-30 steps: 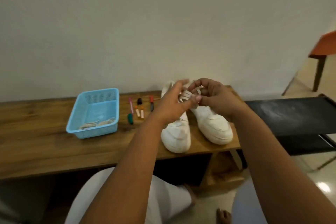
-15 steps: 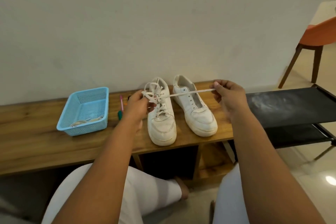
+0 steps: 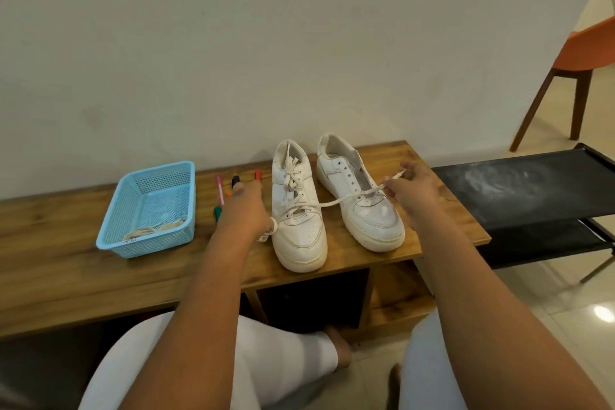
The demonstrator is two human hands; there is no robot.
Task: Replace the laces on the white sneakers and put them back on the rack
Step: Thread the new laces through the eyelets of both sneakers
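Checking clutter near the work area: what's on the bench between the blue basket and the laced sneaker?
Head view: several markers lie on the bench between blue basket and laced sneaker; the left hand partly covers them.

wooden bench (image 3: 83, 280) | on it: blue basket (image 3: 151, 206), markers (image 3: 220, 191), two white sneakers (image 3: 298, 210)

arms (image 3: 213, 293): bare, sleeveless | trousers (image 3: 283, 356): white | feet (image 3: 342, 348): bare

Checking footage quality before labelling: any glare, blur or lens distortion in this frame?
Head view: glare spot on the floor tiles at lower right; wide-angle bending curves the bench edge; left hand and right hand slightly soft; sneakers evenly lit, soft shadows.
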